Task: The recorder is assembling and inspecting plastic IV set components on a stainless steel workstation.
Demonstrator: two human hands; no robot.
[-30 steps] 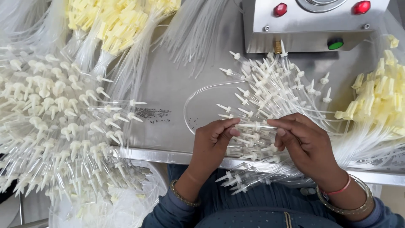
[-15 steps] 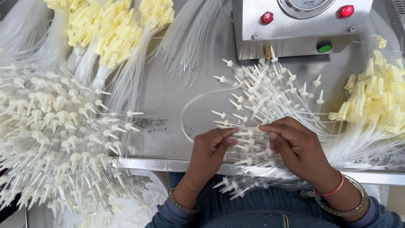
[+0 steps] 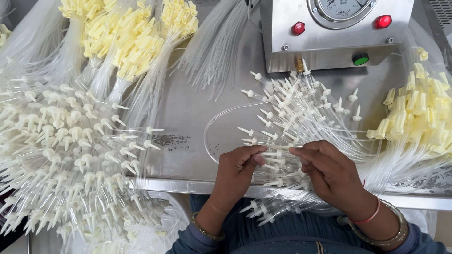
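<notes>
Spike (image 3: pixel 272 154) lies crosswise, pinched at both ends between left hand (image 3: pixel 238 171) and right hand (image 3: pixel 329 171), below the machine (image 3: pixel 329 42).

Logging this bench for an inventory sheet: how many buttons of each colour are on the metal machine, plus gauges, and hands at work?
Red buttons on the metal machine: 2
Green button: 1
Round gauge: 1
Hands, the left hand and right hand, both on white-tipped tubes: 2
Total: 6
</notes>
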